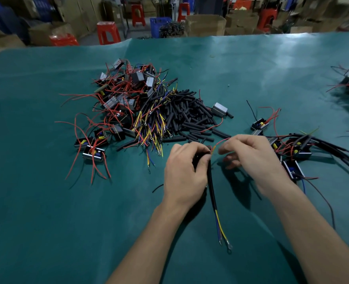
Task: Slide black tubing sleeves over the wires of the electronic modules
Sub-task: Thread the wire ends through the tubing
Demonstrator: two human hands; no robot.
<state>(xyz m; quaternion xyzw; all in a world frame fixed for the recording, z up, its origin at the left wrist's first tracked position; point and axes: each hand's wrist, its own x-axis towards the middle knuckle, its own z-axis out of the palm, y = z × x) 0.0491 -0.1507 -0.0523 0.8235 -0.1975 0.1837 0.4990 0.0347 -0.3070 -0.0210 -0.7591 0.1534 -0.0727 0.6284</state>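
The whole scene is carried by a teal table cover (67, 212). Toward the far left of the hands, a heap of modules (120, 99) with red wires is piled, and a pile of black sleeves (192, 117) is spread just to its right, beyond the hands. Between the two, a bundle of yellow and blue leads (153, 128) is laid (ring ends pointing toward the viewer). To the right of the hands, a row of sleeved modules (296, 150) is set down. At the near centre, a black sleeve (211, 185) is gripped at its top by the curled fingers of the left hand (185, 171); yellow and blue wires are seen hanging from its lower end. A thin red wire (224, 140) appears to be pinched by the right hand (251, 154), though the fingertips are blurred, and it is held at the sleeve's mouth.
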